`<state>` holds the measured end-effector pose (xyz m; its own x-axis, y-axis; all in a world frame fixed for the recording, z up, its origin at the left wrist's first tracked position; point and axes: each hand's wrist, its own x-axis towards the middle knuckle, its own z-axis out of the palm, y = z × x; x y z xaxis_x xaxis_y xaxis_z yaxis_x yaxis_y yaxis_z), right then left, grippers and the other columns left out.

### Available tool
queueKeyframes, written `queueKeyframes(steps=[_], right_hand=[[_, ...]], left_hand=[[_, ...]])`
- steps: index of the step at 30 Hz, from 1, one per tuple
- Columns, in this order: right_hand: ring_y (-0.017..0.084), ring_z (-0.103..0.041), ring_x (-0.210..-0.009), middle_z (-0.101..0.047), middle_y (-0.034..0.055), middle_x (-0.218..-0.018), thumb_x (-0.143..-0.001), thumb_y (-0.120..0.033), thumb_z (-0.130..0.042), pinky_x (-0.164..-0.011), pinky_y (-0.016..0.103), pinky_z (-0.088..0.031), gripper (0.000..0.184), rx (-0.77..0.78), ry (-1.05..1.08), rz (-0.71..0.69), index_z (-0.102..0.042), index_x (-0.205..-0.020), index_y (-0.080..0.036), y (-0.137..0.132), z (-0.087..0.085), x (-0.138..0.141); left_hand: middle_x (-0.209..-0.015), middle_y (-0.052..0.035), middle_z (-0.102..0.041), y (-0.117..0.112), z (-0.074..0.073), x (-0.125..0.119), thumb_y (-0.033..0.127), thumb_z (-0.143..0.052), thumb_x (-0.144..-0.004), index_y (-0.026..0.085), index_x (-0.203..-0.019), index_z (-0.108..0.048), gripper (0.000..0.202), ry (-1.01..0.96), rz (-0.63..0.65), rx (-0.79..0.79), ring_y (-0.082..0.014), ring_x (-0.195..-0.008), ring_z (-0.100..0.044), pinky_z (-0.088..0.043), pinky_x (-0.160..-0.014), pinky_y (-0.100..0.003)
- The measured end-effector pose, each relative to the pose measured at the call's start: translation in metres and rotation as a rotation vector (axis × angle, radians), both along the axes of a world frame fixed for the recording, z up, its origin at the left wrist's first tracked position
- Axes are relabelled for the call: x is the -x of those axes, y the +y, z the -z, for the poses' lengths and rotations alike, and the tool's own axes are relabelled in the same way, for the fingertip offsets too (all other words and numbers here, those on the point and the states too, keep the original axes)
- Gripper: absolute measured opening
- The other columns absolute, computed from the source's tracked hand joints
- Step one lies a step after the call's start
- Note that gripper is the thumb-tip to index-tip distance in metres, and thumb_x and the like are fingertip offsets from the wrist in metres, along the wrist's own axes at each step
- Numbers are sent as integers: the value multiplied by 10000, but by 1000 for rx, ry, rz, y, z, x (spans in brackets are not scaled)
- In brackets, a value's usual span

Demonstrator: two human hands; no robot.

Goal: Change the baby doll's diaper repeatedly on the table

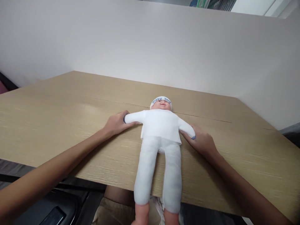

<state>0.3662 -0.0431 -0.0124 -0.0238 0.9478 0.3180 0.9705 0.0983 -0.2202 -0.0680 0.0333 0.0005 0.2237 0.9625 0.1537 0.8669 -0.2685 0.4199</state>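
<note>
A baby doll (pixel 161 125) in a white long-sleeved top and trousers lies face up on the wooden table (pixel 58 125), its head away from me. Blue lettering runs across the white band or cap (pixel 161 99) on its head. My left hand (pixel 117 122) is closed around the end of the sleeved arm on the left. Around the other sleeve end, my right hand (pixel 201 140) is closed too. Both doll arms are spread outward. The legs stretch toward me, and the bare feet hang past the table's near edge, partly cut off by the frame.
A plain white wall or partition (pixel 131 43) rises along the table's far side. Below the near edge at left are a dark chair seat (pixel 63 200) and a phone-like dark object (pixel 53 216). My lap (pixel 112 211) is under the table edge.
</note>
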Motion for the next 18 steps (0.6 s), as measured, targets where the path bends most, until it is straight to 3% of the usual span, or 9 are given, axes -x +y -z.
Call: queueKeyframes(steps=[8,11,15,18], right_hand=[[349,-756,-951,-832,155,-1169,-1055,-682,-553,-706,368,-451,541,-83,-59,50,-736,-1256,-214,80,3,-1],[364,-743,-958,-826,155,-1127,-1025,-726,-579,-718,383,-464,571,-81,-9,85,-723,-1226,-211,103,4,-4],[386,-720,-1037,-801,177,-1186,-989,-683,-629,-845,451,-523,564,-144,-3,16,-719,-1257,-195,116,10,-16],[400,-708,-1056,-790,189,-1181,-1003,-642,-603,-917,504,-529,537,-178,-16,-45,-733,-1259,-188,118,17,-27]], left_hand=[[-1100,-116,-804,82,23,-21,943,-632,-882,225,-1119,-698,759,-66,-49,-200,-328,-984,-723,-463,-775,-367],[-1100,-130,-788,106,30,-23,909,-664,-892,221,-1120,-690,726,-65,-44,-292,-340,-998,-709,-498,-861,-422],[-1301,-161,-742,117,38,-18,817,-721,-916,204,-1309,-647,732,-91,-34,-420,-379,-1191,-648,-486,-1064,-510],[-1354,-158,-722,116,41,-16,732,-714,-959,213,-1363,-632,663,-66,2,-423,-381,-1231,-617,-471,-1098,-527]])
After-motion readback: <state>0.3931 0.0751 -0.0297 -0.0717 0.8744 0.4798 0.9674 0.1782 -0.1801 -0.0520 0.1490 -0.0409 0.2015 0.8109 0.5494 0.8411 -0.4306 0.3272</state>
